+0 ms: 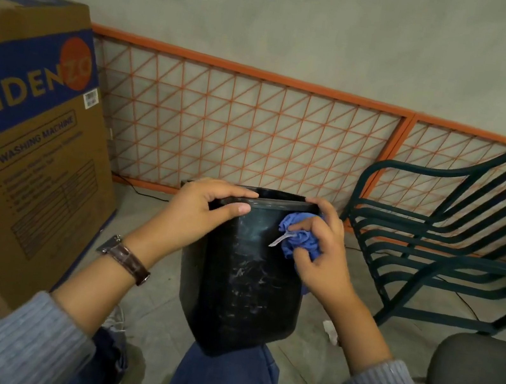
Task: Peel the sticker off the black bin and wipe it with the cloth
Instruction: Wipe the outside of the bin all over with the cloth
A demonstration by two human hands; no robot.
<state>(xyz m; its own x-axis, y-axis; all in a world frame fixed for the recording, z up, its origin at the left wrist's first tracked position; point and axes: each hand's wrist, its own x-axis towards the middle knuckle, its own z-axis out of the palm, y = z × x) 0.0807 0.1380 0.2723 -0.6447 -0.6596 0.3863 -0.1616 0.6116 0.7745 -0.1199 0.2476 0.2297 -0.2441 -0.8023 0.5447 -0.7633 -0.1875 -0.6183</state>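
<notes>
A black bin (246, 284) rests tilted on my knee, its side streaked with whitish smears. My left hand (198, 212) grips the bin's upper rim, thumb on the near side and fingers over the edge. My right hand (321, 253) presses a bunched blue cloth (299, 236) against the bin's upper right side, just under the rim. A small white strip of sticker (278, 239) pokes out from the cloth towards the left.
A large cardboard washing-machine box (20, 136) stands at the left. An orange lattice panel (237, 135) leans on the wall behind. A dark green metal chair (449, 231) is at the right. A white scrap (330, 330) lies on the floor.
</notes>
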